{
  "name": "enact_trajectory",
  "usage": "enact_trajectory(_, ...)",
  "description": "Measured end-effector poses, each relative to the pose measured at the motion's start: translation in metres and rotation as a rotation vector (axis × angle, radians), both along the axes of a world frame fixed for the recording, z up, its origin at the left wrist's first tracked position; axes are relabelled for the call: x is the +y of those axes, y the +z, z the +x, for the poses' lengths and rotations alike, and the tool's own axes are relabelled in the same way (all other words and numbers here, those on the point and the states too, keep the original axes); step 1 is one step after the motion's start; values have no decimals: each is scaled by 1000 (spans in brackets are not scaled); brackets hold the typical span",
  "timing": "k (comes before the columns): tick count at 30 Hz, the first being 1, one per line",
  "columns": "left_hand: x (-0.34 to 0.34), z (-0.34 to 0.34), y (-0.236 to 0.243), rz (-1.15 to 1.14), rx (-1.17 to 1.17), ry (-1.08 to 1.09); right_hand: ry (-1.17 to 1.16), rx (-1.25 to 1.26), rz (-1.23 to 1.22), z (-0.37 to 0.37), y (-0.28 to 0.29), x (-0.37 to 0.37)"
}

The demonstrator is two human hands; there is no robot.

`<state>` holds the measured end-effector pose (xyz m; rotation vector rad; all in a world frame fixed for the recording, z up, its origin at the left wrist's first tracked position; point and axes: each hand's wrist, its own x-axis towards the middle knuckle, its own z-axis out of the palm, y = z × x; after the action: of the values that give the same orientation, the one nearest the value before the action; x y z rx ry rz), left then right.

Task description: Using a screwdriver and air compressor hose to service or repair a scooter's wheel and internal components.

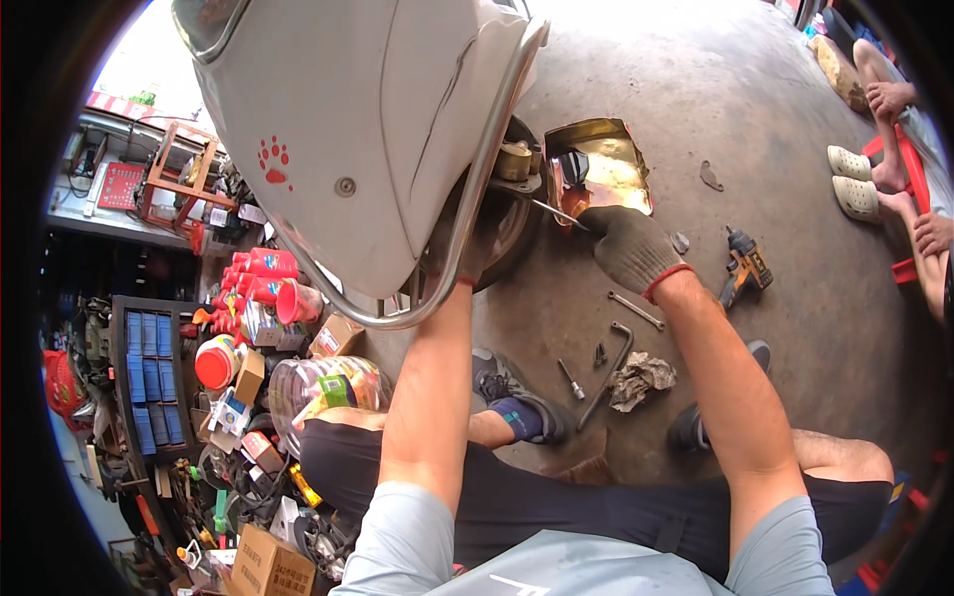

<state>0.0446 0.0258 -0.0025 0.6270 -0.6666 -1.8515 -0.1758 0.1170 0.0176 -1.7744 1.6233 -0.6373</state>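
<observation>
A white scooter body panel [338, 129] with a red paw-print mark rises in front of me, edged by a curved chrome bar [494, 159]. My left hand [477, 243], in a dark glove, reaches in behind the bar beside the wheel; its fingers are hidden. In a grey-brown knit glove, my right hand [636, 246] is closed around a thin metal rod-like tool [556, 212]. The tool's far end meets the scooter's underside near a brownish round part [513, 162]. Just beyond that hand lies an open gold-lined tray [621, 164] holding a black part.
On the concrete floor lie a cordless driver [745, 266], a spanner [636, 310], a bent socket wrench [608, 375], a socket bit [570, 379] and a crumpled rag [642, 381]. Red bottles [266, 263] and boxes crowd the left. Another person's legs and clogs [855, 197] are at right.
</observation>
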Motion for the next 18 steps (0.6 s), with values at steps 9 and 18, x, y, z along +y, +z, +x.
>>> enact_trajectory(9, 12, -13, 11, 113, 177, 17, 8, 28, 138, 3, 1, -3)
enact_trajectory(18, 11, -7, 7, -307, -971, 168, 26, -169, 257, -4, 5, -5)
